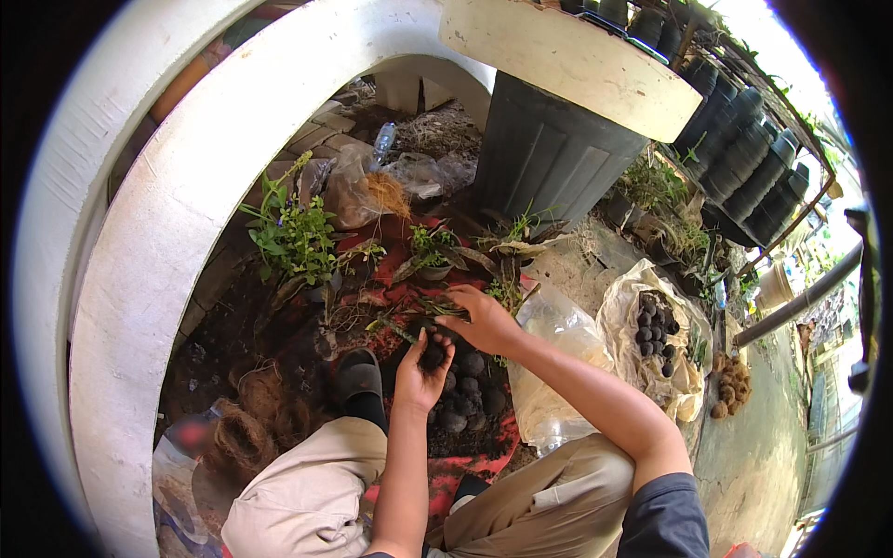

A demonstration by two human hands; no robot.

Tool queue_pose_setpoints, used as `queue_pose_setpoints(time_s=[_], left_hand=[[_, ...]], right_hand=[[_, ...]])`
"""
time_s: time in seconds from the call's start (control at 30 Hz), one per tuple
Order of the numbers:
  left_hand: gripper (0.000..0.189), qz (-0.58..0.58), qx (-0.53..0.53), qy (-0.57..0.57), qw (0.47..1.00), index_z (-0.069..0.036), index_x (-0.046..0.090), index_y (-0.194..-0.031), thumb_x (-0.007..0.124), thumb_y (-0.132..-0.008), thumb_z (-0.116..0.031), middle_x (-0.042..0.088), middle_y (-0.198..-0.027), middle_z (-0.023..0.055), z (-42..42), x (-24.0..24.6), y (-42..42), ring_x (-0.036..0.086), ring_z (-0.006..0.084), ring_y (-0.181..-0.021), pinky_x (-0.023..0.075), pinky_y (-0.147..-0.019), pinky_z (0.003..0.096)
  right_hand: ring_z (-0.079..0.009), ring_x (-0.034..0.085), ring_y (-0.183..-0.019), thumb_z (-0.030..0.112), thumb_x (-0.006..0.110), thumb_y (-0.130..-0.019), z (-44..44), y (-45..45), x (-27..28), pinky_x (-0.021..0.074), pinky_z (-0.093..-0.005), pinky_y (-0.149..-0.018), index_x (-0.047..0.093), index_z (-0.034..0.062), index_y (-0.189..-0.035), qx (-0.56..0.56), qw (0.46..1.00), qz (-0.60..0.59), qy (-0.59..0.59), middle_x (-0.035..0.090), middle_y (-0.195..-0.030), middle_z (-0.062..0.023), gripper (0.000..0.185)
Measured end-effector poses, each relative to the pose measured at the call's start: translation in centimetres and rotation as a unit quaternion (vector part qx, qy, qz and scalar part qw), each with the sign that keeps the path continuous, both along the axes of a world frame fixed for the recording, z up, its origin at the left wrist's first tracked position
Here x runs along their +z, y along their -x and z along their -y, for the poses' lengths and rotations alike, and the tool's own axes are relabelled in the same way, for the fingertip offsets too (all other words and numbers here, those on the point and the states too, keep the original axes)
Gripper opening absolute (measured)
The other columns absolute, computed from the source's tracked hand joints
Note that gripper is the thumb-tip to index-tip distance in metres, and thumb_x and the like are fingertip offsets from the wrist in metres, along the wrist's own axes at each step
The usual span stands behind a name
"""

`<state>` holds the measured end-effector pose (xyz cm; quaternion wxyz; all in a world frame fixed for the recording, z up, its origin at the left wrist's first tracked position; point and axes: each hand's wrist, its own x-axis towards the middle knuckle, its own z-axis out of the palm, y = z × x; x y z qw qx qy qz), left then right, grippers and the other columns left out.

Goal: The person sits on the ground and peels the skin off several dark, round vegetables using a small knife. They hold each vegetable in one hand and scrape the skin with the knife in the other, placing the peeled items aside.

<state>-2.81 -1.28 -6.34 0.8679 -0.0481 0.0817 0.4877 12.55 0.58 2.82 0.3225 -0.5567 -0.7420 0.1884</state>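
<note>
My left hand [424, 373] is closed around a dark clump of soil [432, 356], from which a green plant stem appears to stick out. Just above it to the right, my right hand [485, 321] reaches over with its fingers apart, by the plant's leaves; whether the fingertips touch them is hard to tell. Below the hands, several round dark soil balls [469, 386] lie heaped on loose soil over a red sheet [504, 453]. Small potted plants [434, 261] stand beyond the hands.
Coconut fibre [244, 432] lies at the left near my knee. A clear plastic bag [558, 342] is at the right, beside a pale sack [680, 397] holding more dark balls. Brown fibre balls [732, 387] lie farther right. A black bin [551, 153] and white curved structure [160, 209] stand ahead and left.
</note>
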Motion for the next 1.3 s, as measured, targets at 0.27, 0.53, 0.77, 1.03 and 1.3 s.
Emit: queue_pose_setpoints(time_s=[0.27, 0.53, 0.77, 1.03, 1.3], left_hand=[[0.035, -0.063, 0.039, 0.085, 0.994, -0.01, 0.043, -0.073, 0.05, -0.099, -0.033, 0.034, -0.063, -0.0009, 0.1, 1.1, -0.1, 0.036, 0.0116, -0.058, 0.0336, -0.053, 0.0274], [0.043, -0.07, 0.075, 0.05, 0.993, -0.013, 0.04, -0.067, 0.05, -0.097, -0.042, 0.033, -0.056, -0.0033, 0.3, 2.4, 0.4, 0.034, 0.0092, -0.047, 0.0312, -0.042, 0.0253], [0.027, -0.144, 0.103, 0.051, 0.983, -0.002, 0.057, -0.096, 0.051, -0.098, -0.029, 0.058, -0.081, 0.0054, 0.3, 3.0, -0.7, 0.06, 0.0191, -0.079, 0.0546, -0.073, 0.0295], [0.026, 0.104, 0.062, -0.065, 0.991, -0.002, 0.061, -0.092, 0.053, -0.097, -0.026, 0.065, -0.09, 0.0094, -0.5, -1.9, 0.3, 0.061, 0.0245, -0.101, 0.0516, -0.094, 0.0376], [0.029, 0.081, 0.112, 0.041, 0.99, 0.004, 0.057, -0.11, 0.044, -0.093, -0.016, 0.058, -0.121, 0.0205, 0.2, 1.8, 0.3, 0.054, 0.0314, -0.114, 0.044, -0.102, 0.0432]], right_hand=[[-0.0293, 0.061, -0.104, 0.045, 0.065, -0.086, 0.6, 1.0, -0.8, 0.047, -0.037, -0.088, 0.042, -0.011, -0.13, 0.015, 0.97, -0.034, 0.24, 0.055, -0.122, -0.0254, 0.074], [-0.0318, 0.059, -0.108, 0.046, 0.064, -0.086, 0.5, 1.2, -1.0, 0.0463, -0.0379, -0.09, 0.041, -0.0112, -0.131, 0.024, 0.97, -0.051, 0.236, 0.054, -0.124, -0.0261, 0.077], [-0.0321, 0.06, -0.105, 0.042, 0.065, -0.087, -0.4, 0.6, -2.8, 0.0473, -0.0375, -0.089, 0.041, -0.0125, -0.13, -0.02, 0.974, -0.119, 0.191, 0.054, -0.124, -0.0274, 0.073], [-0.0143, 0.061, -0.09, 0.026, 0.063, -0.091, 0.0, 0.6, -3.2, 0.0478, -0.0291, -0.078, 0.049, -0.0057, -0.122, 0.002, 0.973, -0.133, 0.19, 0.064, -0.105, -0.0124, 0.047], [-0.0357, 0.05, -0.118, 0.028, 0.074, -0.077, 0.8, 0.7, -0.3, 0.0443, -0.0382, -0.096, 0.056, 0.0, -0.124, 0.104, 0.994, -0.002, 0.046, 0.047, -0.13, -0.0222, 0.057]])
